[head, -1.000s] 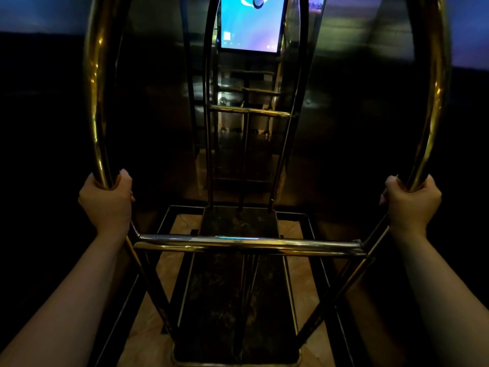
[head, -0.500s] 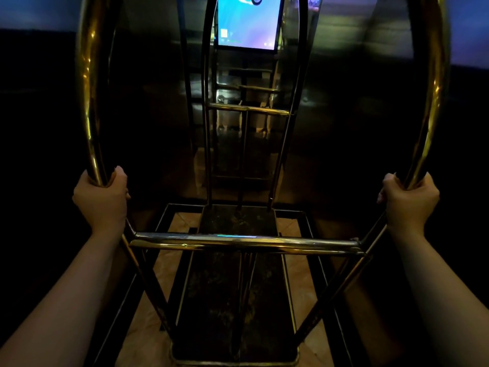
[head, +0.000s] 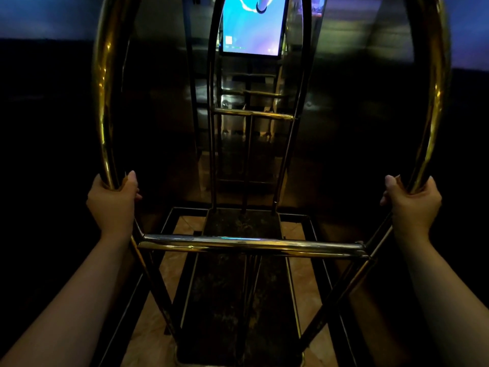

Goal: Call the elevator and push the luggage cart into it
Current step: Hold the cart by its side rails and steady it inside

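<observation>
Hands are being kept closed around the two outer posts of the brass-coloured metal luggage cart [head: 251, 246]. The curved left post [head: 104, 107] is being gripped by the left hand [head: 112, 203], with the fingers wrapped fully around the tube and the thumb lying against its inner side. The curved right post [head: 434, 109] is being gripped in the same way by the right hand [head: 414, 205], the fingers being closed around it and the thumb pointing up on the inner side. Both bare forearms are being held out straight from the lower corners of the view.

Below the hands, the two posts are being joined by a shiny horizontal double rail [head: 251, 241], which is lying across the view between the wrists. Under this rail the dark, mottled deck of the cart [head: 238, 300] is being seen, running forward from the person. At the far end of the deck a narrower arched frame [head: 254, 115] with thin golden crossbars is standing upright.

On both sides of the deck, the light marble floor with dark border lines [head: 172, 266] is being shown. The cart is standing on this floor directly in front of the person, and its far end is being placed near a dark reflective wall [head: 344, 115], in which the frame is being mirrored. Above the far frame, a bright blue rectangular screen [head: 252, 25] is glowing. The surroundings on both sides are very dark, so further details cannot be told.
</observation>
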Demonstrator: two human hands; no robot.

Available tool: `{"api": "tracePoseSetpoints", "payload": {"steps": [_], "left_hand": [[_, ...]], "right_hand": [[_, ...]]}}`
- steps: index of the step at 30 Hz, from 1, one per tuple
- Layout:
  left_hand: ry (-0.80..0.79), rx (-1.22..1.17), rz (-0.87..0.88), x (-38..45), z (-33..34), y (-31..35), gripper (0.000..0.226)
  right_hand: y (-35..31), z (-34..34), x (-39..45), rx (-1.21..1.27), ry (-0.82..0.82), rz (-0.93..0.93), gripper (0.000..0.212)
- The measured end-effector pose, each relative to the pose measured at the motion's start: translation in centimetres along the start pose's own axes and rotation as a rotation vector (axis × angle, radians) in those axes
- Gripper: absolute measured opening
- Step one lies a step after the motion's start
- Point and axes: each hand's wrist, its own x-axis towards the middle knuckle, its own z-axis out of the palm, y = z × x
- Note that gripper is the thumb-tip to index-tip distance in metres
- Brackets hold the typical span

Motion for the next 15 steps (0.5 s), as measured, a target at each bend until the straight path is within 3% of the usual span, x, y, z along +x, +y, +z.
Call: {"api": "tracePoseSetpoints", "payload": {"steps": [3, 15], "left_hand": [[-0.006, 0.008, -0.004, -0.23, -0.04, -0.11, 0.008], [-0.009, 0.053, -0.031, -0.67, -0.23, 0.47, 0.026]], "right_hand": [[-0.12, -0.08, -0.21, -0.016, -0.001, -0.016, 0.011], [-0.16, 0.24, -0.32, -0.075, 0.043, 0.03, 0.023]]}}
